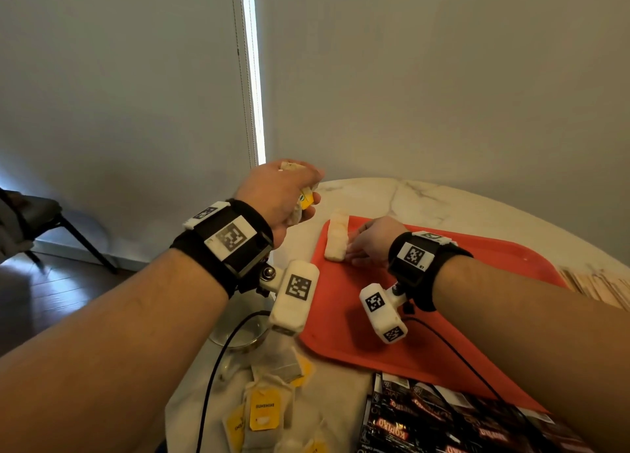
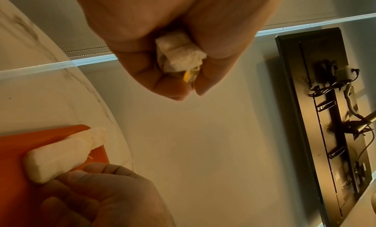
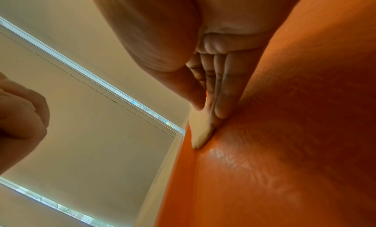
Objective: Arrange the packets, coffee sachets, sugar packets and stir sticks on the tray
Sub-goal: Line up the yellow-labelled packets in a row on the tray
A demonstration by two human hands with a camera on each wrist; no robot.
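While our left hand (image 1: pixel 278 193) hovers above the marble-veined table (image 1: pixel 426 196), its fingers curl round a crumpled bunch of soft white tea bags (image 1: pixel 301 196) with yellow tags. From the left wrist we see what the head view hides: the papery wad (image 2: pixel 179 53) is squeezed deep between fingertips (image 2: pixel 168 87) and thumb. Our right hand (image 1: pixel 370 243) lies on the smooth orange-red plastic tray (image 1: pixel 443 333), fingers straight and together, pressing against the side of a long row of white packets (image 1: pixel 336 237) near the tray's far left edge. The right wrist view shows those fingers (image 3: pixel 221 95) flat along the row's end (image 3: pixel 200 134). Loose tea bags (image 1: pixel 262 411) lie on the table near us, glossy dark coffee sachets (image 1: pixel 443 422) beside them, and pale wooden stir sticks (image 1: pixel 600 285) right of the tray.
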